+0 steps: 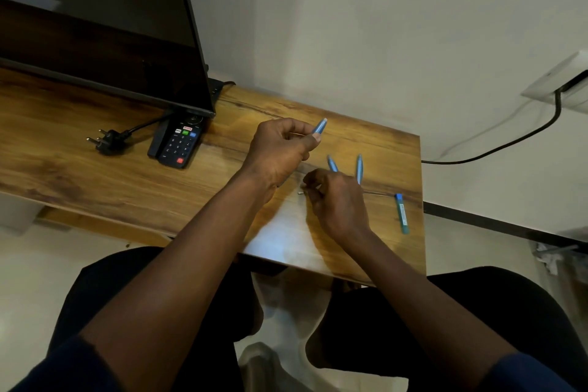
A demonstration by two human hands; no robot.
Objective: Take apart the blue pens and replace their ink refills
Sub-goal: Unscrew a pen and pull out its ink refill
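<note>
My left hand (280,149) is raised over the wooden table (127,175) and pinches a blue pen barrel (319,127) between thumb and fingers, its tip pointing up and right. My right hand (337,197) rests low on the table with curled fingers that pinch a small pale part (301,192). A thin refill (378,193) lies on the table and runs out from under that hand to the right. Two more blue pen pieces (332,164) (359,168) lie just beyond the right hand. A teal refill pack (401,213) lies near the table's right edge.
A TV screen (95,25) stands at the back left, with a black remote (179,145) and a loose plug (106,140) in front of it. A black cable (509,143) runs along the wall on the right. My knees sit under the table's near edge.
</note>
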